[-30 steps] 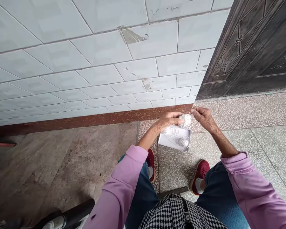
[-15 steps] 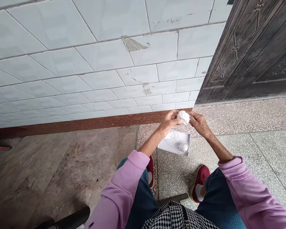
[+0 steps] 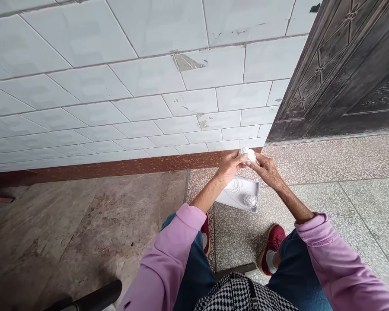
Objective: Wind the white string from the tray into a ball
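Between my two hands is a white ruffled flower [image 3: 247, 154], a rounded rosette that looks soft or papery. My left hand [image 3: 231, 166] is closed on its left and lower side, thumb across the front. My right hand [image 3: 268, 169] pinches its right lower edge with thumb and fingers. Just below the hands a shallow white tray [image 3: 228, 200] rests on the floor. In it lie a ball-like coil of silvery white wire or thread [image 3: 250, 199] and pale looped strands [image 3: 236, 186]. My left forearm covers the tray's left corner.
A white tiled wall [image 3: 142, 77] with chipped spots rises ahead, a brown skirting [image 3: 116, 164] at its foot. To the right is a dark carved door [image 3: 353, 77]. My red shoes [image 3: 275, 237] flank the tray. A black tube-like object [image 3: 100, 296] is at lower left.
My right hand has moved in under the flower, its thumb now against the lower front. The flower has turned and shifted slightly left and up. The tray's contents look the same.
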The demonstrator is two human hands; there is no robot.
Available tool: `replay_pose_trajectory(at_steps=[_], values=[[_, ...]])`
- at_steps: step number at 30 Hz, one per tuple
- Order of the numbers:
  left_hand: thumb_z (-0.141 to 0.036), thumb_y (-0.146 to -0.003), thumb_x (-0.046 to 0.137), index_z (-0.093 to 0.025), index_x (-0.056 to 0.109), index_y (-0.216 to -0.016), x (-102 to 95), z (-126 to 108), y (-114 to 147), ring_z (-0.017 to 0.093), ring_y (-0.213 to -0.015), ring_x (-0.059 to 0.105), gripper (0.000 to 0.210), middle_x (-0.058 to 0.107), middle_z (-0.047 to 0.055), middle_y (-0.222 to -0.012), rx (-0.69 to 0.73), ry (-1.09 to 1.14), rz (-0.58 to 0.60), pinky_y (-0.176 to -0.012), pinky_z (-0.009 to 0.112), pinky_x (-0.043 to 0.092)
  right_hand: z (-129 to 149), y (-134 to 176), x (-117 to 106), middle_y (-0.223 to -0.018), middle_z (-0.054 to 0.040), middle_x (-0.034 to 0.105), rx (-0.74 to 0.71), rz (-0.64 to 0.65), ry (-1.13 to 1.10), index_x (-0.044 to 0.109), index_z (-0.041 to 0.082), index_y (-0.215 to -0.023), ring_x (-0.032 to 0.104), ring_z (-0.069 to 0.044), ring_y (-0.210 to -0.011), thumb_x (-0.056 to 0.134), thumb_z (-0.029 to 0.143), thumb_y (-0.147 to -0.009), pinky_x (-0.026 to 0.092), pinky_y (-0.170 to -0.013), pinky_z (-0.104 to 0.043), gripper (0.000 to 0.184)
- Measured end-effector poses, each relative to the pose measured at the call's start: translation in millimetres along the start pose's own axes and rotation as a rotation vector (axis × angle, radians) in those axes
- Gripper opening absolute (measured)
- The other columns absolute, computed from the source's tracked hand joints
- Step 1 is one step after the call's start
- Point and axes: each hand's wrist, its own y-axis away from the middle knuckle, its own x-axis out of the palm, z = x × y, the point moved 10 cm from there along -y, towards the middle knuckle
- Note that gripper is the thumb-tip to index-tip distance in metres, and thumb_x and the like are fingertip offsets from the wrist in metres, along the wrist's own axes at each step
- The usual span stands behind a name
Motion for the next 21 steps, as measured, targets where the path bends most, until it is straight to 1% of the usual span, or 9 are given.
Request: replay_pose_trajectory(at_steps=[3,5,10,13,15,17,19,21], values=[[-0.051,-0.056,0.107,-0.017,0.082,-0.094,-8.4,4.3,-1.0,0.015,-0.089,0.063,0.057,0.075,0.007,-0.101,0.002,0.027,-0.074,-0.076,0.028,0.051,-0.8,1.1,3.8,-0.095,-0.0063,0.077,-0.003,0.005,-0.065,0.08,0.019,-0.113,0.067,-0.024,-0.086,0.072,0.069,-0.098,0.052,-0.081,-0.038,0.052],[-0.051,-0.056,0.107,-0.017,0.081,-0.094,-10.8,5.7,-1.8,0.014,-0.088,0.063,0.057,0.076,0.007,-0.102,0.009,0.026,-0.094,-0.076,0.028,0.051,-2.8,1.5,4.5,-0.094,-0.006,0.077,0.005,0.002,-0.093,0.081,0.019,-0.111,0.068,-0.025,-0.087,0.074,0.067,-0.097,0.053,-0.081,-0.038,0.05],[-0.053,-0.065,0.102,-0.018,0.08,-0.107,-4.8,3.0,-2.4,0.019,-0.094,0.07,0.058,0.078,0.01,-0.11,0.022,-0.125,-0.04,-0.082,0.033,0.055,-10.8,1.2,-1.2,-0.086,-0.0044,0.071,0.052,-0.044,-0.119,0.08,0.019,-0.111,0.063,-0.023,-0.083,0.079,0.066,-0.092,0.05,-0.072,-0.034,0.05],[-0.05,-0.065,0.102,-0.018,0.079,-0.104,-6.2,-4.8,-2.2,0.019,-0.092,0.069,0.056,0.079,0.01,-0.106,0.067,-0.173,-0.057,-0.081,0.032,0.054,-17.4,3.0,-0.4,-0.077,-0.0016,0.063,0.101,-0.045,-0.157,0.078,0.018,-0.115,0.055,-0.019,-0.072,0.079,0.069,-0.091,0.043,-0.063,-0.031,0.056],[-0.049,-0.062,0.103,-0.017,0.077,-0.098,-10.4,-11.0,-2.9,0.017,-0.088,0.068,0.055,0.078,0.009,-0.102,0.095,-0.139,-0.094,-0.078,0.03,0.053,-23.0,6.3,5.0,-0.068,0.0023,0.053,0.147,-0.021,-0.19,0.076,0.018,-0.119,0.046,-0.016,-0.062,0.071,0.073,-0.096,0.036,-0.057,-0.03,0.059],[-0.051,-0.059,0.103,-0.017,0.075,-0.095,-16.7,-17.4,-4.1,0.016,-0.085,0.066,0.057,0.077,0.008,-0.1,0.121,-0.094,-0.143,-0.074,0.029,0.05,-25.3,10.8,12.7,-0.064,0.0048,0.044,0.165,0.012,-0.179,0.074,0.018,-0.116,0.039,-0.014,-0.057,0.06,0.076,-0.101,0.032,-0.056,-0.03,0.061],[-0.053,-0.058,0.101,-0.017,0.074,-0.095,-23.2,-23.0,-5.4,0.016,-0.084,0.066,0.058,0.077,0.008,-0.098,0.142,-0.085,-0.187,-0.07,0.028,0.048,-22.5,15.3,23.8,-0.063,0.0041,0.044,0.146,0.072,-0.095,0.073,0.018,-0.106,0.039,-0.015,-0.057,0.053,0.077,-0.103,0.033,-0.057,-0.03,0.063],[-0.053,-0.06,0.099,-0.018,0.072,-0.095,-28.3,-28.3,-6.9,0.016,-0.082,0.066,0.056,0.075,0.006,-0.095,0.168,-0.146,-0.211,-0.069,0.027,0.047,-15.7,19.4,38.1,-0.066,0.0011,0.052,0.104,0.167,0.013,0.073,0.019,-0.096,0.045,-0.016,-0.061,0.05,0.075,-0.105,0.037,-0.061,-0.031,0.061]])
